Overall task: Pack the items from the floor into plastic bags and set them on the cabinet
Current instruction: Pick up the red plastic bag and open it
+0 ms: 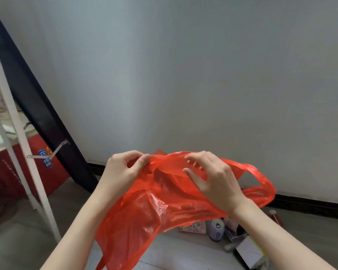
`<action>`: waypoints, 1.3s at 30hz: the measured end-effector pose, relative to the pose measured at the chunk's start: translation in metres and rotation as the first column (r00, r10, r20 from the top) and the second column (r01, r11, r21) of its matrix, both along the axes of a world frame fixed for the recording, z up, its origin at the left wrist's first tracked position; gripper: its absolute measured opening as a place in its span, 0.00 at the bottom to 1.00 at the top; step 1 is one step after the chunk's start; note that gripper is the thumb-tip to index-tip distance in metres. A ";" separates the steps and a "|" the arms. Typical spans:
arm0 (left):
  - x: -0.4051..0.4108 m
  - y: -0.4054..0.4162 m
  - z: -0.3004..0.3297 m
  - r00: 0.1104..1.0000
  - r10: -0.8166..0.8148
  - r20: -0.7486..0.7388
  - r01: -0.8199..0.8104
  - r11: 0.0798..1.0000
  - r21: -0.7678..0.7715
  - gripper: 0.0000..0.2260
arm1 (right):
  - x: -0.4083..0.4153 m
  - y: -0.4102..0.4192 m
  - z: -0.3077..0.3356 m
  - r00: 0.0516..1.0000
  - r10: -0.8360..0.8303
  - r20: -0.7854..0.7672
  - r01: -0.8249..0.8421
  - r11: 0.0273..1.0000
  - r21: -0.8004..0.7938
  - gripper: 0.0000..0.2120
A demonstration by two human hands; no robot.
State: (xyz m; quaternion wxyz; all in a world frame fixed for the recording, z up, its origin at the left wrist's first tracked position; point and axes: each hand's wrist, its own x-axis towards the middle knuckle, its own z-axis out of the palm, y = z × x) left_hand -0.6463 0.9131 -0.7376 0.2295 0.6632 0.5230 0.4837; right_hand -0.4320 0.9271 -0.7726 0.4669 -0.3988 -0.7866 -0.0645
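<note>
Thin glossy crinkled plastic bag (156,207); seemingly translucent

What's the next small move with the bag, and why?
Probably pull the two hands apart to open the bag's mouth. The left hand pinches the rim of the red bag, the right hand has spread fingers on the film beside it, and the mouth looks collapsed. The can and boxes on the floor are unpacked.
</note>
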 end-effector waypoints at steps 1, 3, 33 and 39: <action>0.001 0.001 -0.001 1.000 -0.011 -0.022 0.011 1.000 -0.004 0.09 | -0.005 0.000 0.000 1.000 -0.007 0.016 0.007 1.000 0.021 0.14; 0.004 -0.001 -0.002 0.996 -0.073 -0.055 0.072 0.997 -0.017 0.08 | -0.009 0.002 -0.003 0.999 -0.022 0.049 0.024 0.999 -0.038 0.19; 0.041 0.003 -0.019 0.913 -0.178 -0.367 0.269 0.939 0.214 0.13 | -0.012 0.002 0.012 0.761 0.093 -0.642 -0.527 0.666 -0.528 0.08; 0.030 0.004 -0.023 0.881 0.191 -0.432 -0.039 0.941 0.336 0.08 | -0.005 0.002 0.007 0.970 0.046 -0.239 -0.159 0.863 -0.480 0.06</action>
